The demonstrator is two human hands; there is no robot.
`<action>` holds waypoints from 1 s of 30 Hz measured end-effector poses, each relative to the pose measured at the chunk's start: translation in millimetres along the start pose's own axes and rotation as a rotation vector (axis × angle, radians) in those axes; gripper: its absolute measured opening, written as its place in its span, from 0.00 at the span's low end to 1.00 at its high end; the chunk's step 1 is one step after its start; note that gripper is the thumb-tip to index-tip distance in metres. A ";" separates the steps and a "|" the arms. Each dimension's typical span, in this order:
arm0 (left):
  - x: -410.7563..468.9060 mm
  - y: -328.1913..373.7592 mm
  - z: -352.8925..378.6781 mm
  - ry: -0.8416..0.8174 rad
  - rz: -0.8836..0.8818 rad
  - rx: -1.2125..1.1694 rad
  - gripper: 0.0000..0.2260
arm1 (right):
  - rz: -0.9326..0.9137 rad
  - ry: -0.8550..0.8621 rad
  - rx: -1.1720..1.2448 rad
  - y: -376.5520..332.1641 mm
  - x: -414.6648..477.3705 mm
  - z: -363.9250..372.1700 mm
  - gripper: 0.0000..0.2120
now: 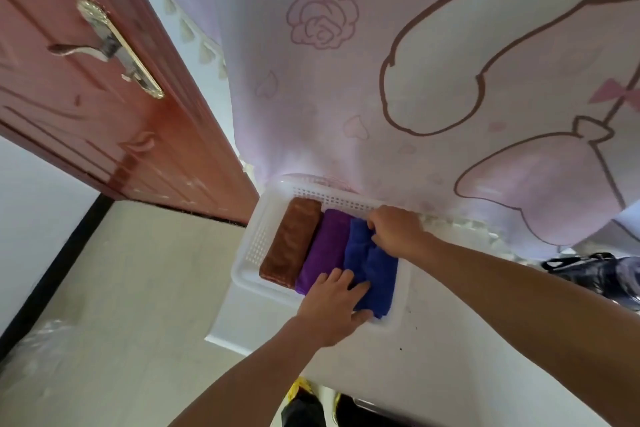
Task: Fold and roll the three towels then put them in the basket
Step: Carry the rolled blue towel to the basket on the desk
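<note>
A white perforated basket [263, 229] sits on the white table's far left corner. Three rolled towels lie side by side in it: a brown towel [292, 246] on the left, a purple towel [325, 250] in the middle, a blue towel [375, 270] on the right. My left hand [334, 305] grips the near end of the blue towel, fingers on top and thumb under its end. My right hand [394, 230] holds the far end of the blue towel with curled fingers.
A pink patterned curtain [381, 80] hangs right behind the basket. A red-brown door [104, 97] with a metal handle stands open at the left. The white table [433, 357] stretches toward me. A dark bag [599, 274] lies at the right edge. Beige floor lies below left.
</note>
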State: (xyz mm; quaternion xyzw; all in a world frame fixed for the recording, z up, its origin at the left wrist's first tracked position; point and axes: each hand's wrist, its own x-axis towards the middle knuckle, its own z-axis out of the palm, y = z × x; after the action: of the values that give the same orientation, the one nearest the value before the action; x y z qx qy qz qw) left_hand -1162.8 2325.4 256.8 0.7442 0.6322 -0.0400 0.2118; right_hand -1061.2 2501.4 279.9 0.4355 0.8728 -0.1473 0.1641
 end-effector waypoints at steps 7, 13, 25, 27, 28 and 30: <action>-13.6 -2.3 1.5 -0.021 -0.005 0.018 0.25 | -0.337 0.242 -0.188 5.9 -19.3 16.4 0.15; -19.4 -8.7 10.3 -0.070 0.026 0.056 0.26 | -0.212 0.063 -0.235 9.0 -10.6 38.2 0.18; -42.8 -100.7 -40.8 0.296 -0.067 0.171 0.13 | -0.189 0.224 0.016 -19.3 -70.4 39.9 0.17; -48.7 -126.3 -43.4 0.220 -0.070 0.314 0.13 | -0.179 0.130 0.080 -36.5 -87.4 51.0 0.19; -52.8 -135.5 -41.7 0.174 -0.059 0.362 0.13 | -0.161 0.096 0.107 -46.4 -93.9 56.7 0.20; -60.2 -142.7 -33.0 0.153 -0.041 0.392 0.15 | -0.141 0.066 0.133 -61.4 -104.0 65.4 0.23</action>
State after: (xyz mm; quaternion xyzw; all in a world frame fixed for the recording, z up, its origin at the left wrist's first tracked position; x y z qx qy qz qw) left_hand -1318.3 2297.7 268.6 0.7592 0.6415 -0.1096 0.0135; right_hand -1041.5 2365.8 271.0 0.3876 0.8945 -0.2017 0.0949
